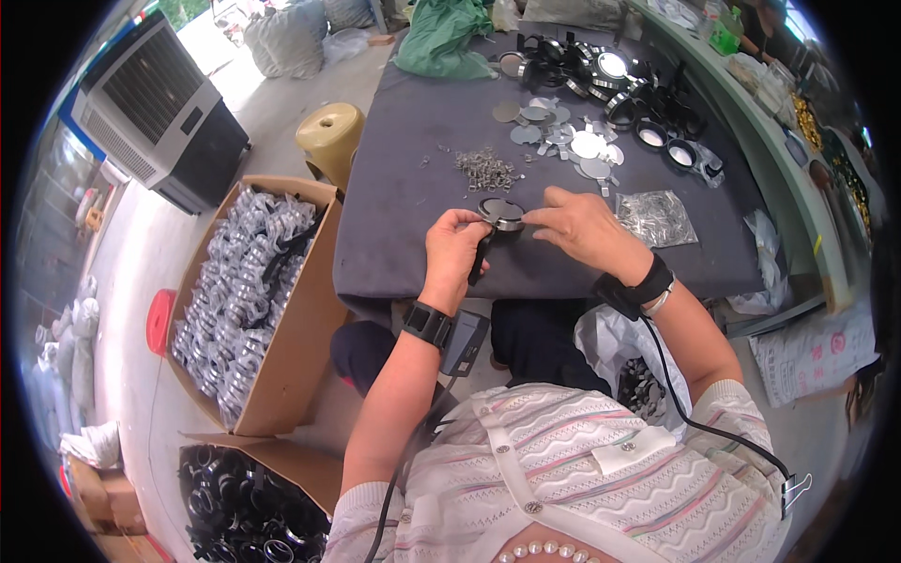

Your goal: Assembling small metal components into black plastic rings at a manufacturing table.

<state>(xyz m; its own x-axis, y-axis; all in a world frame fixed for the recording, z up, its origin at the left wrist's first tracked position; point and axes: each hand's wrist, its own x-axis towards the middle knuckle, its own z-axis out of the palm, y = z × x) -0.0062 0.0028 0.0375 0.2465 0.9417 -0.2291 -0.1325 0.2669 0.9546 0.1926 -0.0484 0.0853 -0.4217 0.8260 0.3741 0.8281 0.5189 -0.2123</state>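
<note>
My left hand (453,246) pinches a round part (501,214) with a dark top, a silver rim and a black handle pointing down toward me. Fingers of my right hand (584,225) are apart, their tips at the right side of the rim; whether they press on it I cannot tell. Just beyond lies a heap of small metal clips (485,171) on the dark cloth of the table (394,216). Flat silver discs with tabs (587,144) are scattered farther back. To the right of my right hand is a clear bag of small metal pins (655,219).
Similar black-handled round parts (610,75) are piled at the table's back right, near a green bag (445,38). On my left stand a carton of plastic-wrapped parts (324,192), a box of black parts (253,507), a yellow stool (330,131) and an air cooler (150,108).
</note>
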